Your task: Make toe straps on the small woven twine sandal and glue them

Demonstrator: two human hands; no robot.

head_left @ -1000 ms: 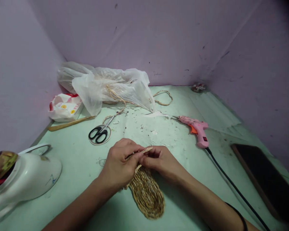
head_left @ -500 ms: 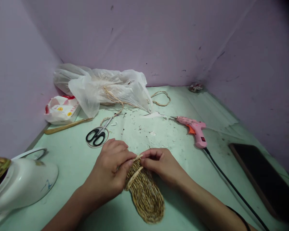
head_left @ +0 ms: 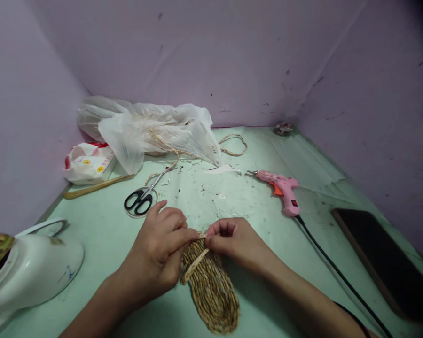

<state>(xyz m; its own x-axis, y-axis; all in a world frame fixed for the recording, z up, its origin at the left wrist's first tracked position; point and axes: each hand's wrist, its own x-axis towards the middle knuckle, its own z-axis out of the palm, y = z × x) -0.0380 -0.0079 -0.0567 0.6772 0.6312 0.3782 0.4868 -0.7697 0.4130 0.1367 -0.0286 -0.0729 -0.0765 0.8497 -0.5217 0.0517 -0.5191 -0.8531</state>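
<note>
A long oval sole of coiled, braided straw (head_left: 216, 291) lies tilted on the pale green table, its rounded end toward me. A lighter braided strand (head_left: 194, 267) crosses it near the far end. My left hand (head_left: 162, 249) is closed on the sole's far left edge, thumb mostly hidden behind the fingers. At the far tip, my right hand (head_left: 236, 239) pinches a pale strand end between thumb and fingertips. The two hands nearly meet there. What lies under the fingertips is partly covered.
Black-handled scissors (head_left: 139, 199) rest beyond my left hand. A pink glue gun (head_left: 280, 188) with a black cord lies right, near a dark phone (head_left: 380, 263). White plastic bags (head_left: 162, 126), a wooden stick (head_left: 98, 186) and a white container (head_left: 38, 267) stand left and back.
The pale strand at the sole's far tip now lies lower, against the edge. My left fingers have lifted and spread slightly; the camera view has shifted a little.
</note>
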